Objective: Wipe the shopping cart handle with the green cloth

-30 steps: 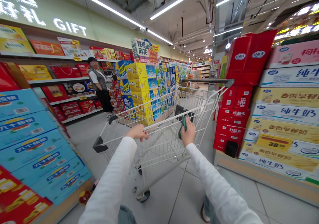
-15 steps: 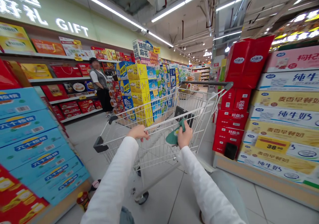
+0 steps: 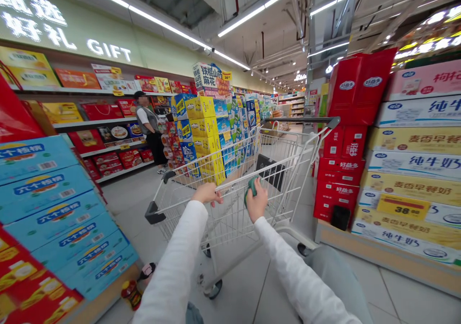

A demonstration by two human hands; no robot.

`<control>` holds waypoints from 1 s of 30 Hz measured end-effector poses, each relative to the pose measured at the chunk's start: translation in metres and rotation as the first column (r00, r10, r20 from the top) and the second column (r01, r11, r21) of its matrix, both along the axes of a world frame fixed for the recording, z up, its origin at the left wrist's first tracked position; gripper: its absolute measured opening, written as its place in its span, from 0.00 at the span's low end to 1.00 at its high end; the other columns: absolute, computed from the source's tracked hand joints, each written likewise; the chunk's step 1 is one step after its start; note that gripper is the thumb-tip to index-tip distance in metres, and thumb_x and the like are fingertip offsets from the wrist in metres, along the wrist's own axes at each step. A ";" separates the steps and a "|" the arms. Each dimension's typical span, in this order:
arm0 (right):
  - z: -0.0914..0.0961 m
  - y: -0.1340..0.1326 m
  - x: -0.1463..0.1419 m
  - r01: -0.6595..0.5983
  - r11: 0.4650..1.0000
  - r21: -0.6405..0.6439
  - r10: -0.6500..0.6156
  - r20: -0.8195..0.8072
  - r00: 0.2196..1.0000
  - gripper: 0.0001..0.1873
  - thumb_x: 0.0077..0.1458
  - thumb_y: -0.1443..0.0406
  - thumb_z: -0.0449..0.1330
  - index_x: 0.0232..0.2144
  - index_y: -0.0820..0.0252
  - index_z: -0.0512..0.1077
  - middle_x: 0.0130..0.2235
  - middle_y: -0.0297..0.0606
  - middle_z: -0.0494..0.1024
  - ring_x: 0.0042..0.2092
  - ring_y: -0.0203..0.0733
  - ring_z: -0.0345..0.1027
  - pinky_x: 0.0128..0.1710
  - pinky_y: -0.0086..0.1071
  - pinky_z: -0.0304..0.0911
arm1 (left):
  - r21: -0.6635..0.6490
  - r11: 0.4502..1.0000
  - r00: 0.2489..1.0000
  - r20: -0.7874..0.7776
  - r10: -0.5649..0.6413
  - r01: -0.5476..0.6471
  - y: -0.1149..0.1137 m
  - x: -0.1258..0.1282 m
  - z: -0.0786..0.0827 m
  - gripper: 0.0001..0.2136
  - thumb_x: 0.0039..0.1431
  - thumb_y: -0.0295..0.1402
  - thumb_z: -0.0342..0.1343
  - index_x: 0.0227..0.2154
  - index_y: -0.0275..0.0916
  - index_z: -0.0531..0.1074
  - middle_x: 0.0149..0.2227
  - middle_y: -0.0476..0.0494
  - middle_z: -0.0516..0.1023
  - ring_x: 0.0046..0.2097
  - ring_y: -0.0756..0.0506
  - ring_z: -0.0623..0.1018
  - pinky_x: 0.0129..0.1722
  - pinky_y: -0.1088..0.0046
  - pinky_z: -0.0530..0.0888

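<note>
The left hand [image 3: 207, 193] is found clenched over the top rail [image 3: 234, 180] of a wire shopping cart [image 3: 230, 228], the fingers hooked round the rail. The right hand [image 3: 256, 201] is closed on a green cloth [image 3: 251, 187], which is held at the rail and only partly covered; its exact nature cannot be confirmed. A loose grip could allow this cloth to be dropped through the wire or onto the floor.

The basket holds a dark panel [image 3: 270, 171] and no goods can be made out. A front wheel [image 3: 215, 290] stands on the tiled floor [image 3: 245, 285], near a red-capped jar [image 3: 130, 294] beside the base of a stack of blue cartons [image 3: 46, 204]. The jar could be knocked over if the cart were swung left. Red cartons [image 3: 340, 136] are stacked close on the right and could be toppled by a corner strike. A person [image 3: 149, 131] is standing farther along the aisle, beside a shelf [image 3: 90, 123], and could be obstructed there.
</note>
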State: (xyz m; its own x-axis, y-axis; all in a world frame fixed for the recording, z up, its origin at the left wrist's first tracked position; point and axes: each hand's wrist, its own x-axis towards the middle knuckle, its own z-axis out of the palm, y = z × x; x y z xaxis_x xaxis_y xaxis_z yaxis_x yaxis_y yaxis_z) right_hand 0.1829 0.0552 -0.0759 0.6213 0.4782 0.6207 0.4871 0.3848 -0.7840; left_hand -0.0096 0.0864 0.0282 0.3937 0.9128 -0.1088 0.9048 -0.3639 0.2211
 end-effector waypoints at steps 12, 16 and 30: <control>-0.001 -0.022 -0.056 -0.153 0.988 0.020 0.153 0.021 0.988 0.26 0.49 0.67 0.48 0.51 0.61 0.69 0.51 0.44 0.72 0.49 0.44 0.63 0.51 0.41 0.58 | 0.030 1.000 1.000 -0.006 -0.004 0.004 -0.002 0.002 -0.001 0.07 0.41 0.39 0.62 0.25 0.44 0.78 0.16 0.53 0.74 0.30 0.48 0.78 0.32 0.79 0.68; 0.000 -0.020 -0.023 0.018 0.994 0.111 -0.013 -0.053 0.999 0.25 0.51 0.66 0.48 0.51 0.59 0.69 0.52 0.45 0.69 0.52 0.45 0.61 0.53 0.43 0.56 | 0.032 0.999 1.000 -0.011 0.023 -0.023 -0.005 0.002 -0.002 0.08 0.42 0.40 0.62 0.26 0.44 0.78 0.16 0.53 0.74 0.31 0.48 0.78 0.31 0.79 0.68; -0.002 -0.025 -0.037 -0.029 0.991 0.134 0.034 -0.033 0.999 0.16 0.49 0.67 0.52 0.42 0.60 0.68 0.44 0.43 0.67 0.47 0.45 0.63 0.50 0.40 0.58 | 0.196 0.980 0.949 0.314 -0.031 -0.033 -0.027 -0.056 0.005 0.26 0.55 0.53 0.45 0.49 0.42 0.70 0.45 0.44 0.78 0.46 0.45 0.76 0.44 0.74 0.70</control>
